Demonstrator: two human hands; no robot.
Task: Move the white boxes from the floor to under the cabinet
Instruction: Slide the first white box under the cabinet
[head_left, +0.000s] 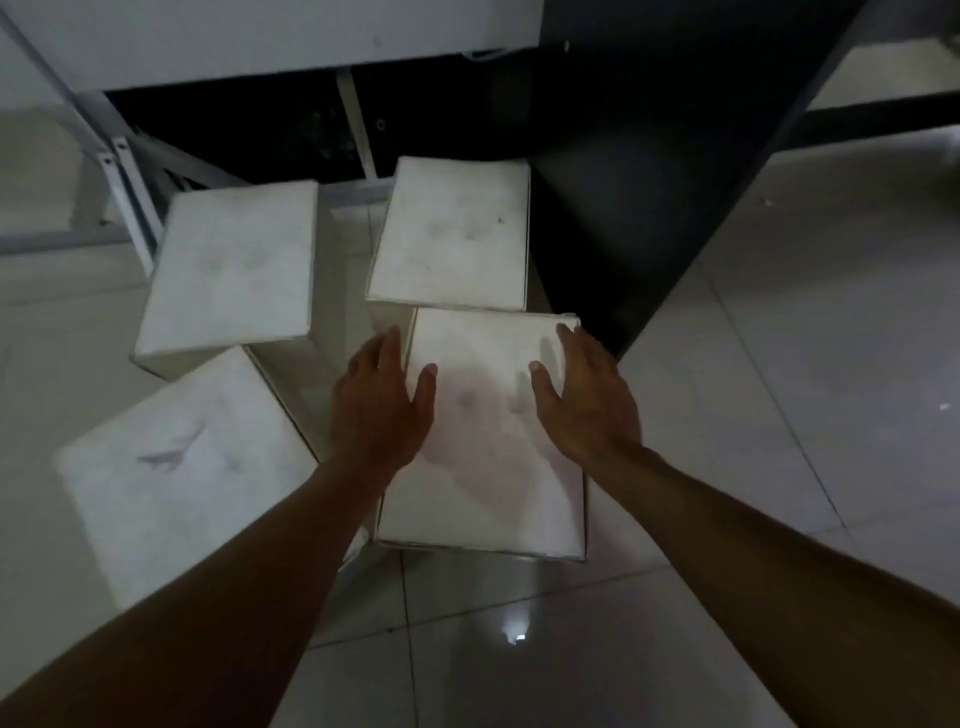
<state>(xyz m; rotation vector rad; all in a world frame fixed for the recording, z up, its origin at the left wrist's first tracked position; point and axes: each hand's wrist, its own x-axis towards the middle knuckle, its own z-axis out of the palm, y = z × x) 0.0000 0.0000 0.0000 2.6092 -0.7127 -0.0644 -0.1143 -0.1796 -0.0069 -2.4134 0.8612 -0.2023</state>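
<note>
Several white boxes stand on the tiled floor in front of the cabinet (260, 36). The nearest box (483, 467) lies in the middle, and both my hands are over its far end. My left hand (382, 400) is at its left edge with the thumb over the lid and the fingers spread. My right hand (587, 400) is at its right edge, fingers also apart. Shadows under both hands fall on the lid, and neither hand grips the box. Another box (452, 234) sits just beyond it at the dark gap (260, 130) under the cabinet.
Two more white boxes lie to the left, one far (234, 265) and one near (171, 467). A white metal frame (124, 187) slants at the left of the gap. A dark panel (623, 208) stands to the right. Pale floor tiles (805, 364) spread right and toward me.
</note>
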